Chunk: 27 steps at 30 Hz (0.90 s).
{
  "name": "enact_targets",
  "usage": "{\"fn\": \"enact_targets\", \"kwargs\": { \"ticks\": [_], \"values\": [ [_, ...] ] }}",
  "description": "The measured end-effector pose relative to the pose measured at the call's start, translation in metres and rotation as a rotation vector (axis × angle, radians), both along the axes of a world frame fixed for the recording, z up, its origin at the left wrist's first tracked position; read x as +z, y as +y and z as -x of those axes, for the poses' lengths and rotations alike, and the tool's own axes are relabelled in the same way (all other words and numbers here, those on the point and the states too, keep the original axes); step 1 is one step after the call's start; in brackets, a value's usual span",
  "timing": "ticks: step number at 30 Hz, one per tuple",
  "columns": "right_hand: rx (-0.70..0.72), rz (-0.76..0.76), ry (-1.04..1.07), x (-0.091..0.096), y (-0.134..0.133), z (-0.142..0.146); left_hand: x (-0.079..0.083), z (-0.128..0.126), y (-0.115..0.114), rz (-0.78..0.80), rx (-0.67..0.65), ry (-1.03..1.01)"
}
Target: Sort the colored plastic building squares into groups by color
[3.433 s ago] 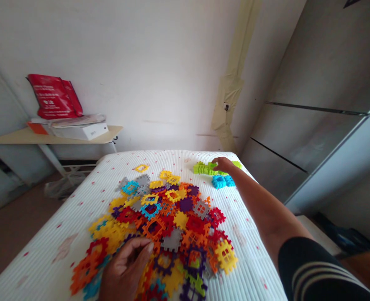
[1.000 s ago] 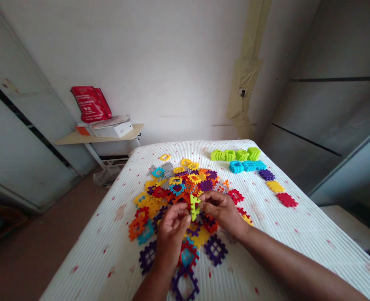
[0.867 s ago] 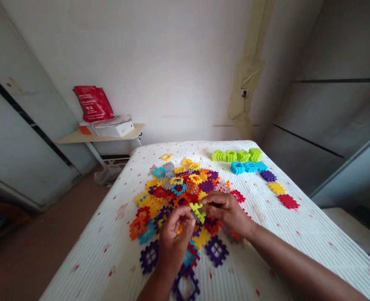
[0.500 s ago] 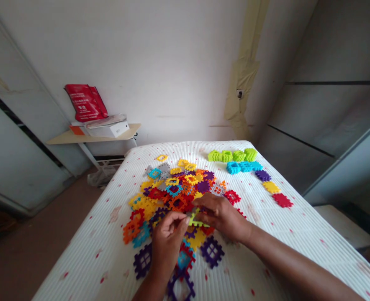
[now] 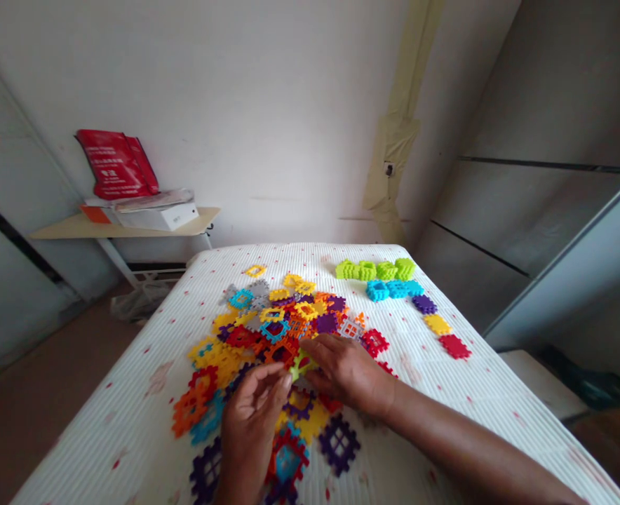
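Moved since the earliest frame: right hand (image 5: 349, 375), from the far-edge green stacks to the heap's middle.

Head view, contents as follows. One lime-green piece (image 5: 301, 366), notched, held above the heap between both hands. Right hand: fingers bent over the piece's right side, partly hiding it. Left hand (image 5: 250, 414): thumb and forefinger drawn narrow, pinching its left corner. One heap of mixed tiles (image 5: 297, 326), orange, red, yellow, purple, blue and grey, spread beneath and around the hands. One purple window tile (image 5: 340, 444), flat at the heap's near side. Far right: lime-green stacks (image 5: 367, 271) in a row; blue stacks (image 5: 378, 291) just before them; then, running nearer, purple tile (image 5: 424, 304), yellow tile (image 5: 437, 325), red tile (image 5: 454, 346). Support: white ribbed cover (image 5: 146, 414), red-flecked. Beyond, left: red bag (image 5: 115, 165), upright above a white box (image 5: 157, 217).
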State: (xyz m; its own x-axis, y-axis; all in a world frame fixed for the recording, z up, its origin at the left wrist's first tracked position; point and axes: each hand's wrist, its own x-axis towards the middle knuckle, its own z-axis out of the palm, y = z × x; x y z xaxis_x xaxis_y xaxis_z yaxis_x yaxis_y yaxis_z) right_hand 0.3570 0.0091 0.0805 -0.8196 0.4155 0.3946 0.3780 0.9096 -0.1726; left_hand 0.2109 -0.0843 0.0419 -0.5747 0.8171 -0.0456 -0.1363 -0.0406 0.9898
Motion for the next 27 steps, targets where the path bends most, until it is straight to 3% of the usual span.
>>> {"fn": "enact_targets", "kwargs": {
  "ticks": [3, 6, 9, 12, 18, 27],
  "values": [
    [-0.042, -0.037, 0.031, 0.008, 0.051, -0.009, 0.002, 0.007, 0.001, -0.004, 0.079, -0.044],
    [-0.263, -0.025, 0.017, 0.024, 0.121, -0.024, 0.000, 0.015, 0.000, 0.016, 0.145, -0.029],
    [-0.459, -0.015, -0.122, 0.039, 0.184, -0.034, -0.004, 0.022, -0.001, 0.031, 0.145, -0.021],
    [-0.558, -0.017, -0.319, 0.045, 0.222, -0.035, -0.006, 0.025, -0.001, 0.047, 0.137, -0.033],
    [-0.613, -0.011, -0.464, 0.032, 0.252, -0.027, -0.004, 0.030, 0.001, 0.056, 0.198, -0.027],
    [-0.622, -0.024, -0.509, 0.015, 0.262, -0.024, 0.000, 0.031, -0.001, 0.082, 0.176, 0.021]
  ]
}}
